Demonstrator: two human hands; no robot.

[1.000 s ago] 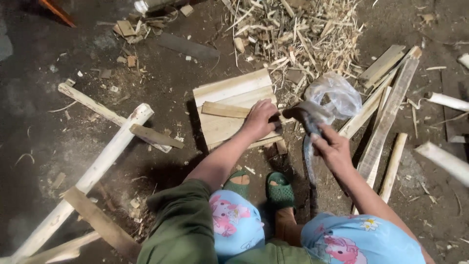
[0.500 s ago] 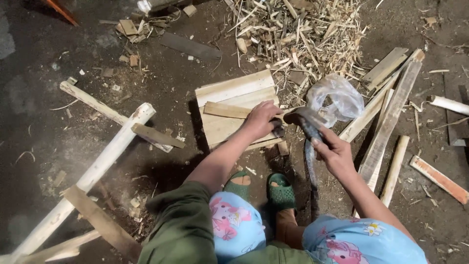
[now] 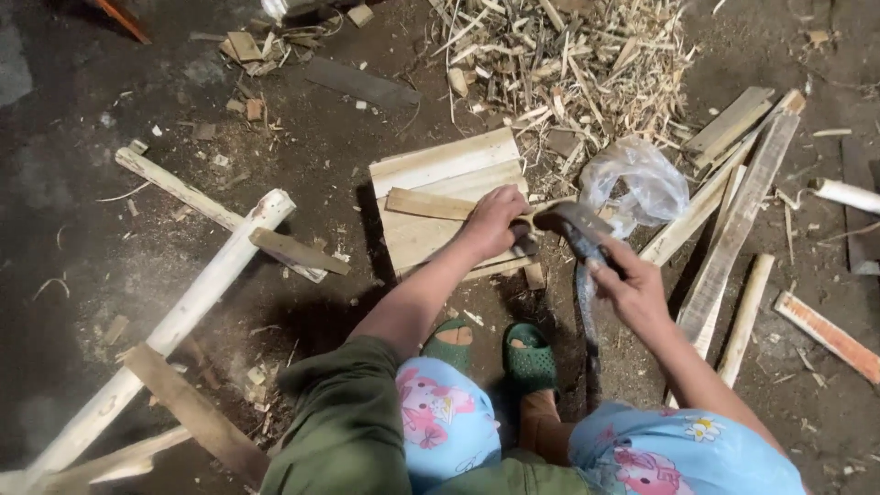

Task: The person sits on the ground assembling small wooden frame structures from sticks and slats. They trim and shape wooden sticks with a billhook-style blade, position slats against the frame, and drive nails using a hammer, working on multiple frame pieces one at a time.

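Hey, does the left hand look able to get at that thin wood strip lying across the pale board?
Probably yes: the left hand rests on the pale board beside the strip's end, with nothing between them.

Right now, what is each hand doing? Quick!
Left hand: closed, pressing a wooden strip on the board.
Right hand: closed around a hammer.

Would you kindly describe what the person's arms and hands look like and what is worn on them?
The left hand and right hand are bare, without gloves. Both forearms are uncovered; an olive-green sleeve is pushed up on the left arm.
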